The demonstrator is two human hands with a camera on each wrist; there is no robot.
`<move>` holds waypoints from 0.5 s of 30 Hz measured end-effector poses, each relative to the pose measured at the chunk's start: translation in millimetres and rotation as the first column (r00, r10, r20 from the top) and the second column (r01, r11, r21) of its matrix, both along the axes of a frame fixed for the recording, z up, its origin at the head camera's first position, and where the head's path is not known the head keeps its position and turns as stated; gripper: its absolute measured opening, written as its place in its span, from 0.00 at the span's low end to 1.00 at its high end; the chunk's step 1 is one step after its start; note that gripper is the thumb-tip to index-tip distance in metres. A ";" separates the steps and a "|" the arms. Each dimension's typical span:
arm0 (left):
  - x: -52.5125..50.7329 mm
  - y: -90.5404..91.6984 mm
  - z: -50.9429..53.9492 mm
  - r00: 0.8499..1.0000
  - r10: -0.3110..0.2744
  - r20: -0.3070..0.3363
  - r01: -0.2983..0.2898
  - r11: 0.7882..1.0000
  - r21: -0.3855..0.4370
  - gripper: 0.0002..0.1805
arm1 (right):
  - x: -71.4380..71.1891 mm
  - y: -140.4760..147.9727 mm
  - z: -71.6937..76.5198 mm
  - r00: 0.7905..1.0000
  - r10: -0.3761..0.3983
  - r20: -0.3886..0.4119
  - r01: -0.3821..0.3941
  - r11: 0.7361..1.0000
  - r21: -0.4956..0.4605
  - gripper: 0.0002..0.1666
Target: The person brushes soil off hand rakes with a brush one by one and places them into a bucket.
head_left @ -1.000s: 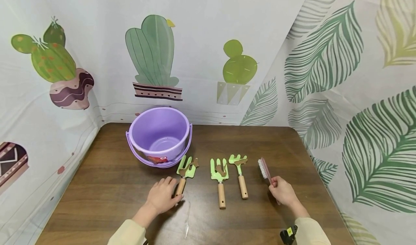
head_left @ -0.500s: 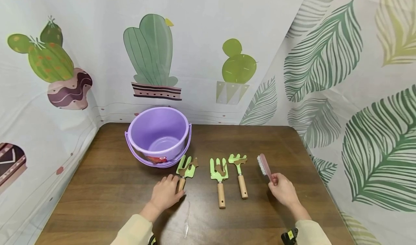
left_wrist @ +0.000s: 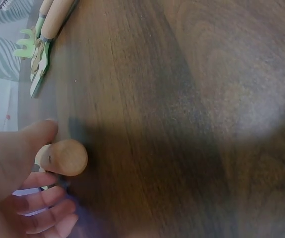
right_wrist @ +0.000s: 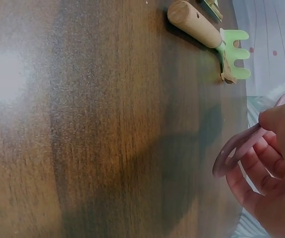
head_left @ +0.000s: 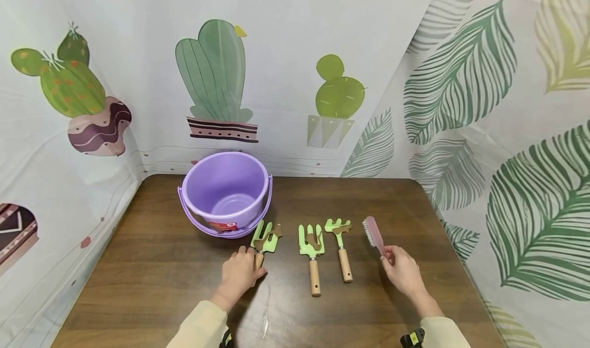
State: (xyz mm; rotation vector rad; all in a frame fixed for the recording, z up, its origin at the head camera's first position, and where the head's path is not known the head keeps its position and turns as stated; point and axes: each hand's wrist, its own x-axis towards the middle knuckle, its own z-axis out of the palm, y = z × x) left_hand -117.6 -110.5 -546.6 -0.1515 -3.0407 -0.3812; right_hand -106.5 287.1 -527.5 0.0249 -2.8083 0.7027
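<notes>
Close in front of the bucket [head_left: 228, 204], the left hand [head_left: 237, 273] spans the left fork [head_left: 265, 245], whether gripping I cannot tell; over the table [head_left: 350, 317], the right hand [head_left: 402, 269] pinches the brush [head_left: 375, 231].

on the brown wood-grained table [head_left: 152, 286], a round purple plastic bucket [head_left: 223, 179] is set at ten o'clock from a green, wooden-handled, three-tined fork [head_left: 314, 267]. at that fork's nine o'clock, a second green, wooden-handled fork [head_left: 265, 245] is laid, its handle in the left hand [head_left: 237, 273]. at two o'clock, a green, wooden-handled rake [head_left: 343, 258] is laid; farther out, a pink oblong bristle brush [head_left: 374, 232] is held in the right hand [head_left: 403, 271]. behind, at twelve o'clock, a white printed cloth [head_left: 286, 56] is hung.
</notes>
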 end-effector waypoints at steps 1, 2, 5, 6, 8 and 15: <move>-0.2 0.3 -0.5 1.000 0.005 -0.007 -0.005 1.000 -0.004 0.28 | 0.1 -0.1 0.0 1.000 0.004 -0.007 -0.004 1.000 0.000 0.11; -0.3 0.4 -0.8 1.000 0.013 -0.013 -0.013 1.000 -0.006 0.27 | 0.2 0.0 0.1 1.000 0.007 -0.013 -0.007 1.000 0.002 0.11; -1.0 1.0 -2.3 0.999 0.032 -0.027 -0.032 0.999 -0.008 0.25 | 0.7 0.6 0.3 0.999 0.016 -0.032 -0.016 1.000 0.007 0.12; -1.3 1.3 -2.8 0.999 0.038 -0.026 -0.038 0.999 -0.005 0.24 | 0.8 0.9 0.3 0.999 0.017 -0.038 -0.017 1.000 0.009 0.12; -1.6 2.4 -2.3 0.999 0.052 -0.015 -0.052 0.999 0.003 0.23 | 1.4 1.4 0.4 0.999 0.020 -0.047 -0.019 1.000 0.013 0.12; -4.1 10.4 0.3 0.992 0.098 0.077 -0.099 0.995 0.004 0.23 | 4.3 2.4 2.6 0.998 0.026 -0.066 -0.025 1.000 0.018 0.12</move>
